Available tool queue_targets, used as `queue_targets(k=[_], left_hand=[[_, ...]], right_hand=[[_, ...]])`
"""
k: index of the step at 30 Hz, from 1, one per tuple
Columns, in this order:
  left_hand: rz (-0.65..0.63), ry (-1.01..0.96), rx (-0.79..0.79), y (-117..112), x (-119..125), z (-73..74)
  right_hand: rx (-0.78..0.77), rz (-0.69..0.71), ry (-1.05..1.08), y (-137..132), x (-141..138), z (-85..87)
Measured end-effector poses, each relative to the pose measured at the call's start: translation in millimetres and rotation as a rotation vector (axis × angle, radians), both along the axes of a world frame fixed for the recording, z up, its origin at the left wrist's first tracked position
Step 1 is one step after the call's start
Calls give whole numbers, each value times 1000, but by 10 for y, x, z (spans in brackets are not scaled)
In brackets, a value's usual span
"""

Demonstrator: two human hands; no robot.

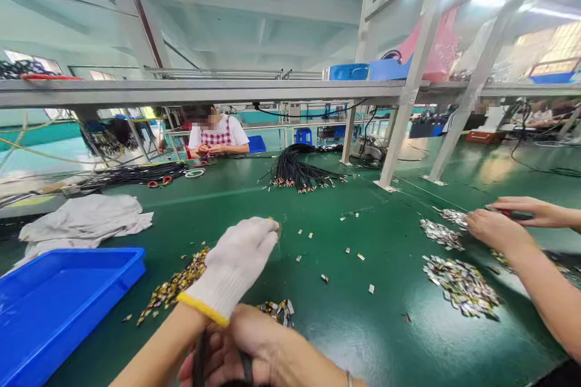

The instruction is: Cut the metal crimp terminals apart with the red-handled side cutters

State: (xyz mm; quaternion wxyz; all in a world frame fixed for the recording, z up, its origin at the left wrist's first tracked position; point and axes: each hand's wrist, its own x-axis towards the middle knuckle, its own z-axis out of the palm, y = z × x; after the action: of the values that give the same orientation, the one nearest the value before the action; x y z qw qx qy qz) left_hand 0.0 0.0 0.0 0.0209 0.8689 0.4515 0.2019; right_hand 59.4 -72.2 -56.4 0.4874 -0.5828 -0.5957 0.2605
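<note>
My left hand [240, 257], in a white knitted glove with a yellow cuff, reaches over the green table. Its fingers are pinched together, and a small piece with a yellowish edge [271, 219] shows at the fingertips. My right hand [254, 335] is bare and crosses below the left wrist. It is closed around the black handles [246, 367] of a hand tool, whose working end is hidden. A pile of small gold and silver pieces [179, 281] lies left of the glove. Another small pile [279, 312] sits just beyond my right hand.
A blue tray [86, 257] and white cloths [82, 224] are at left. Black cables [299, 169] lie ahead. At right, a co-worker's hands [508, 227] hold a tool beside piles of pieces [460, 284]. Another person [218, 133] sits opposite, beyond the metal shelf [204, 92].
</note>
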Motion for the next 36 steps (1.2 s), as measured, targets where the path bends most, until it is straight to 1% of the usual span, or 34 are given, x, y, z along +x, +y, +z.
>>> queue_targets(k=[3,4,6,8,9,11,13,15,18,20,24,27,29,32,34,36], left_hand=[[106,-230,71,-58,-376,3],[170,-286,75,-78,-501,-7],[337,-358,55,-114,-745,-58],[495,-357,-15,-140,-967,-158],[543,-343,-59,-148,-1063,-224],[585,-314,-144,-151,-1214,-371],[586,-281,-210,-144,-1297,-516],[544,-245,-236,-140,-1315,-635],[401,-200,-201,-161,-1263,-743],[331,-196,-184,-195,-1217,-770],[300,-219,-151,-274,-1166,-775],[298,-233,-124,-299,-1160,-781],[299,-245,-109,-304,-1161,-782],[365,-345,-103,-333,-1158,-738],[438,-445,-188,-383,-1143,-678],[451,-509,-345,-456,-1110,-622]], right_hand=[[-33,30,19,15,-9,-60],[-49,50,7,33,11,-69],[-87,109,-49,95,103,-66],[-127,175,-149,183,248,-49],[-138,193,-198,229,327,-43],[-157,198,-299,300,467,-49],[-184,190,-407,330,543,-88],[-212,200,-510,323,534,-151],[-237,250,-617,289,402,-251],[-240,281,-648,273,297,-300],[-237,306,-610,275,189,-358],[-238,295,-499,297,199,-384],[-232,287,-385,312,221,-380],[-223,290,-159,316,231,-327],[-218,287,-16,297,203,-276],[-232,278,207,262,140,-239]])
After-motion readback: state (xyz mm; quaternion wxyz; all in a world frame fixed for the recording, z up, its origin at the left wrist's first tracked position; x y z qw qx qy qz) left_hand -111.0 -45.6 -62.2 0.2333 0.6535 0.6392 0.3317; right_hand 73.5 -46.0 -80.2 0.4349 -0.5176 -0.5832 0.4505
